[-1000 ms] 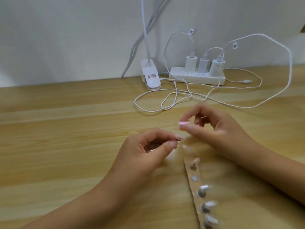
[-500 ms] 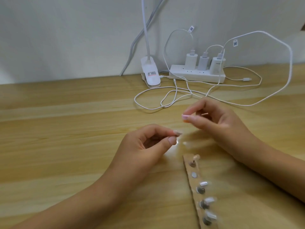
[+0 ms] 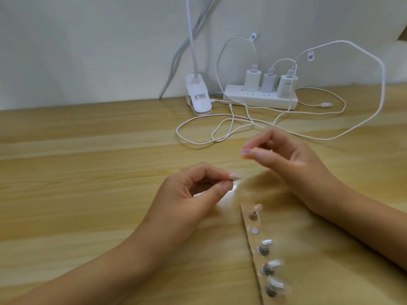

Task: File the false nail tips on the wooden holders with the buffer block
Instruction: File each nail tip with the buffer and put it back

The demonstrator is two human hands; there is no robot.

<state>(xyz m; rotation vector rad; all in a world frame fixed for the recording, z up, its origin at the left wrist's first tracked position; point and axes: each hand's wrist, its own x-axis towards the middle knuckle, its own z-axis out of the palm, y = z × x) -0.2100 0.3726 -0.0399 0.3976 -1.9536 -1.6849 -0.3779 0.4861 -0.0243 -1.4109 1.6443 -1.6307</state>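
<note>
Head view. Pinches a pale false nail tip (image 3: pixel 236 175) between thumb and forefinger of the left hand (image 3: pixel 193 194), other fingers curled under, low over the tabletop (image 3: pixel 88 172). Grips a small pink buffer block (image 3: pixel 245 154), blurred, between thumb and forefinger of the right hand (image 3: pixel 293 159), remaining fingers loosely bent behind. Holds block and tip apart, block higher and farther back. A second ago almost touching, half a second ago already lifted clear, now much as then. Keeps the left hand close to its earlier place.

Nearer the body, beside the right forearm, a wooden holder strip (image 3: pixel 245 223) flat on the tabletop, unmoved, with more nail tips (image 3: pixel 267 242) standing on its pegs and one bare round spot. At the back by the wall, as before: white power strip (image 3: pixel 259 99) with three chargers, lamp clip (image 3: pixel 199 100), looped white cables (image 3: pixel 220 133).
</note>
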